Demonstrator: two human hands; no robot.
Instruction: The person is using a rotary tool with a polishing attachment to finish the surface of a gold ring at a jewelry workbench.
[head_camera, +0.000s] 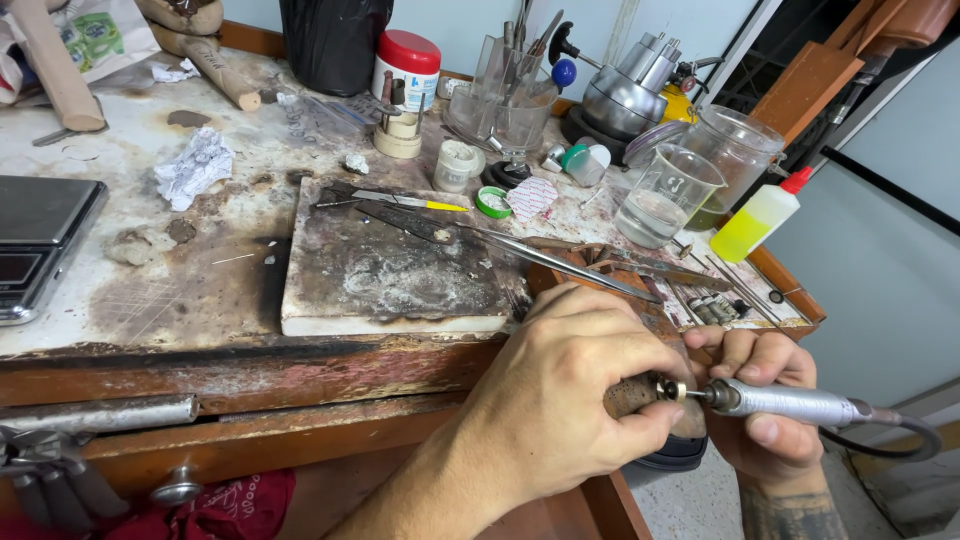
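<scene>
Silver-coloured metal marks the rotary tool (790, 403), which the right hand (765, 405) grips with its fingers (770, 430) closed round the barrel; a dark cable loops away from the tool's rear end. The tool's tip meets a small gold ring (672, 390), pinched between the thumb and closed fingers (655, 420) of the left hand (560, 400). Ring and tip touch, right at the fingertips of both hands, over a worn wooden peg (632, 395) that juts from the front edge of the desk (150, 300).

Just beyond the left hand's knuckles lies a scorched white block (390, 270), with long steel tweezers (560, 262) resting across its far corner and a yellow-handled pick (410, 201) farther back. Beyond the right hand stand a clear measuring cup (665, 195) holding some liquid, a larger glass jar (740, 150) and a yellow squeeze bottle (755, 218) with a red cap. Well off to the left of the left hand sits a digital scale (40, 245), and a crumpled paper (195, 165) lies near it. A red-lidded white tub (408, 65) stands at the far side of the desk.
</scene>
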